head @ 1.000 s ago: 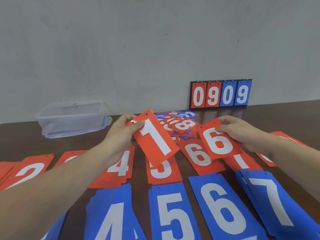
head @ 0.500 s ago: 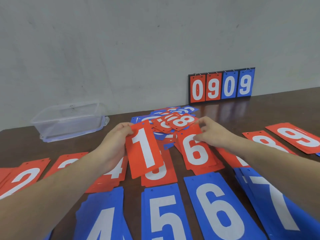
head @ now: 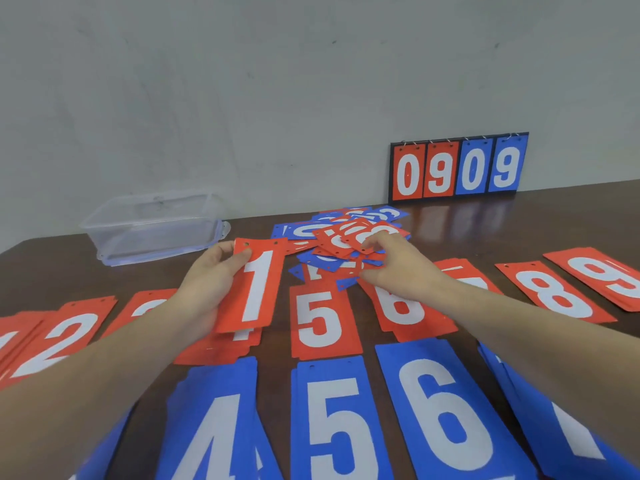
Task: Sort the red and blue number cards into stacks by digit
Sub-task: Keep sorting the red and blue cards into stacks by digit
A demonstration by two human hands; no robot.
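My left hand grips a red 1 card by its left edge, holding it upright above the red 4 stack. My right hand reaches into the mixed pile of red and blue cards, its fingertips pinching a red card at the pile's near edge. The red 6 stack lies flat under my right wrist. Red stacks 2, 5, 7, 8 and 9 form a row. Blue 4, 5, 6 and 7 lie nearest me.
A clear plastic box stands at the back left by the wall. A flip scoreboard reading 0909 leans against the wall at the back right. Bare dark table shows to the right of the pile.
My right hand laid the red 6 card on the red 6 stack and moved back to the mixed pile. My left hand turned the red 1 card upright, still holding it.
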